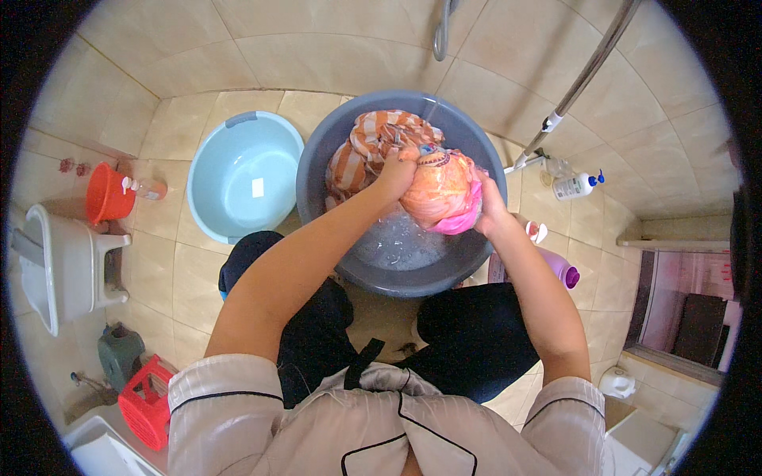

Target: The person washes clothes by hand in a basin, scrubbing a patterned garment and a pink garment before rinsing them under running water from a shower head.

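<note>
Beige tiled walls [317, 51] are curving around a small washroom in the wide fisheye view, and a cream tiled floor [155, 278] is spreading out beneath. A person wearing a pale, black-piped shirt [230, 404] and dark trousers [476, 329] is leaning over a large round grey plastic basin [320, 135], which is sitting just beyond the knees.

Both bare hands are holding a bunched, wet-looking orange cloth with a bright pink edge [440, 190], over the middle-right part of the basin. The left hand [399, 170] is closing around the cloth's upper left, its fingers curling in. The right hand [494, 206] is cupping the right side near the pink edge; its fingertips are hiding behind the folds, so how tightly they are pressing cannot be told. An orange-and-white striped cloth [349, 170] is lying heaped on the basin's far left side, and sudsy water [405, 242] is showing nearer the person.

To the left, a light blue oval plastic basin [246, 218] is standing beside the grey one. Farther left are sitting a small orange-red bucket [109, 193] and a white plastic stool [75, 266]. To the right, a white bottle with a blue pump [575, 186] is standing near the wall, and a purple bottle [558, 266] is resting nearer the right forearm.
</note>
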`<state>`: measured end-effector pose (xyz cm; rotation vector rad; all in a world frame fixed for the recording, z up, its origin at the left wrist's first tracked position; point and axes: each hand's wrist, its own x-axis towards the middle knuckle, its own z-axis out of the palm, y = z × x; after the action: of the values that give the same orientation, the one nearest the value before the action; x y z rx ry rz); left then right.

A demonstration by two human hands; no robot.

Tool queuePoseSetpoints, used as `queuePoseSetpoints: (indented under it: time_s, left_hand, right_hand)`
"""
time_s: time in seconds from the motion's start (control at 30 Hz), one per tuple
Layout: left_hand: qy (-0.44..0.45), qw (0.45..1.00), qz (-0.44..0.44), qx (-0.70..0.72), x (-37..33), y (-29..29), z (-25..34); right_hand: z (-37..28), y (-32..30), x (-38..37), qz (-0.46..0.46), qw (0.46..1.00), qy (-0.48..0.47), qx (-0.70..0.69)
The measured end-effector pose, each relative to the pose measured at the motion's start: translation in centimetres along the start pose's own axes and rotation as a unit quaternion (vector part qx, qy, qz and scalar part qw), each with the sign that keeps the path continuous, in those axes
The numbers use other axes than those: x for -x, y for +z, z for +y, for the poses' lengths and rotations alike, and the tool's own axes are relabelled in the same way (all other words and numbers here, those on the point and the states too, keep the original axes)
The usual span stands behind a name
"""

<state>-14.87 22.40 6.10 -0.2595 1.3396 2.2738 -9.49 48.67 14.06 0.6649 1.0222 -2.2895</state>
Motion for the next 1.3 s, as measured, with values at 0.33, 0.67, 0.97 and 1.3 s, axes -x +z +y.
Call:
queuePoseSetpoints:
  time_s: [0.33,0.67,0.97,1.3]
  left_hand:
    - [-0.053,0.993,-0.095,0.051,4.5,5.4,4.3]
    - [-0.175,0.972,-0.126,0.091,2.6,3.0,3.9]
    - [-0.147,0.967,-0.165,0.128,5.1,3.7,9.3]
    - [0.099,0.984,-0.108,-0.099,3.4,5.6,6.1]
  right_hand:
    - [0.0,-2.4,1.2,0.003,0.999,-0.036,0.004]
    - [0.9,1.3,1.0,-0.007,0.997,0.014,-0.072]
    - [1.8,0.9,-1.1,0.056,0.984,-0.162,-0.042]
    - [0.1,4.3,0.7,0.029,0.989,-0.130,-0.064]
